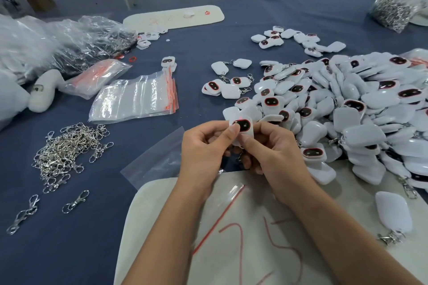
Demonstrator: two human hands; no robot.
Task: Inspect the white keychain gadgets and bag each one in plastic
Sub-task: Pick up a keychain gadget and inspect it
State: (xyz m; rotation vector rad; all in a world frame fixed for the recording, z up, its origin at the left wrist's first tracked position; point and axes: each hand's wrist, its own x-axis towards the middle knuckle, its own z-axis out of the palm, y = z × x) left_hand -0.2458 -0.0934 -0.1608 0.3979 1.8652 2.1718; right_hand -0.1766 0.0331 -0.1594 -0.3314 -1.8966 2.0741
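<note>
White gadget (242,126) with a dark oval face ringed in red sits pinched between both hands, raised over the near middle of the counter (69,250). Left hand (203,146) has its fingers curled, thumb tip pressed on the gadget's left edge. Right hand (275,146) fingers curled too, thumb at the gadget's lower edge. Both forearms come in from the near edge.

Under the hands lies a pale mat (361,192) with thin red strips (238,233) on it and a clear bag with a red seal line (229,194). Another clear bag (157,159) lies flat just left of the left hand, partly on the blue cloth.

Right side: big heap of white gadgets (347,109), some face up, some face down, several with metal clips. One gadget with a clip (393,213) lies apart on the mat, near right. Smaller groups of gadgets (228,84) sit farther out in the middle.

Left: loose pile of metal clips (67,150), a few strays nearer. Stack of clear zip bags with red seals (136,97) beyond it. Crumpled plastic wrap (69,39) far left. Bag of metal rings (393,9) far right.
</note>
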